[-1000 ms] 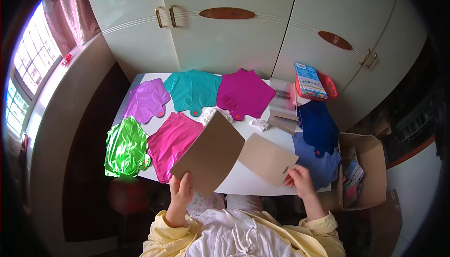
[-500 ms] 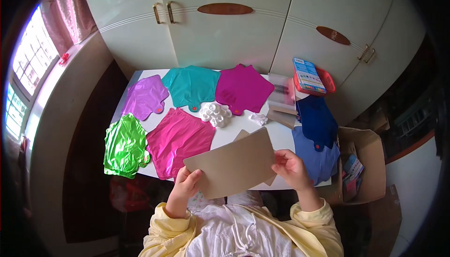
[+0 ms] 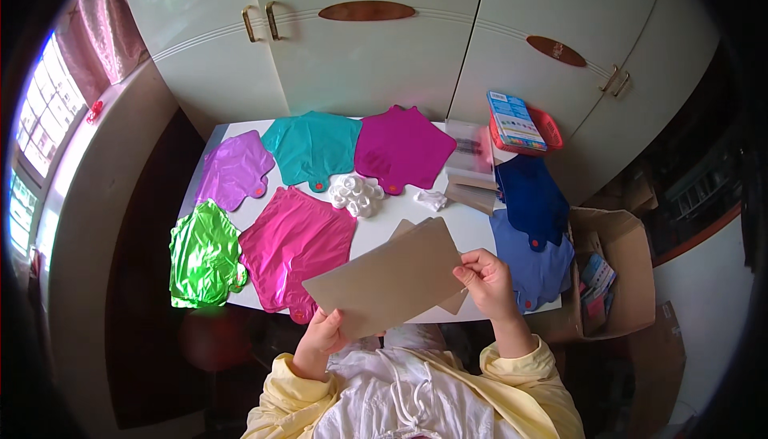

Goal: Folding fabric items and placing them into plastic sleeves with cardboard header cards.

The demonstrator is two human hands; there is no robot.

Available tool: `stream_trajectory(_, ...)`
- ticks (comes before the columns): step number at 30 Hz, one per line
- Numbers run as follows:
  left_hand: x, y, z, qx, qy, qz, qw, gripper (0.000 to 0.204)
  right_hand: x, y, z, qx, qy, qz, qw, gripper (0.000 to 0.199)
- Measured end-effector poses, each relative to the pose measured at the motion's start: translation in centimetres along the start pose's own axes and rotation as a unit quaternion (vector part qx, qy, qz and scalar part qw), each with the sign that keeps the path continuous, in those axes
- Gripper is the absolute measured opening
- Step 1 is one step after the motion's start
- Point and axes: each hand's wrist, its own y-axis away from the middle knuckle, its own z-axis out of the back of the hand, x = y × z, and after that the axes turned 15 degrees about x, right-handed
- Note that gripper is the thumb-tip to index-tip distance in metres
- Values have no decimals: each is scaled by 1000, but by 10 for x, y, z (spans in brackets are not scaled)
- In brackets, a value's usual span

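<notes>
A plain brown cardboard sheet is held up slanting over the table's front edge. My left hand pinches its lower left corner, thumb on top. At the right edge, my right hand grips it between thumb and fingers. Another cardboard piece lies on the table beneath it, mostly hidden. To the left of the sheet spreads a shiny pink foil-like piece with a rounded tab. Beyond the sheet sit a heap of white coils and a small crumpled white bundle.
Similar shiny pieces line the white table: green, lilac, teal, magenta, navy and blue. A red basket holds a blue package. An open cardboard box stands right.
The cardboard sheet has tilted a little, and its left end has dropped slightly with my left hand. My right hand has moved slightly up along its edge. The whole view has shifted somewhat.
</notes>
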Motion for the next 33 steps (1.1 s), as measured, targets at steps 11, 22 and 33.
stream_trajectory(11,10,5,6,-81,-127,-59,987,26,9,10,-14,-94,378,252,886,24)
stream_trajectory(22,5,13,22,-43,-78,-48,995,24,13,22,-20,-92,399,314,856,27)
stream_trajectory(33,11,8,16,-115,-58,-71,989,29,10,16,-21,-94,430,289,850,20)
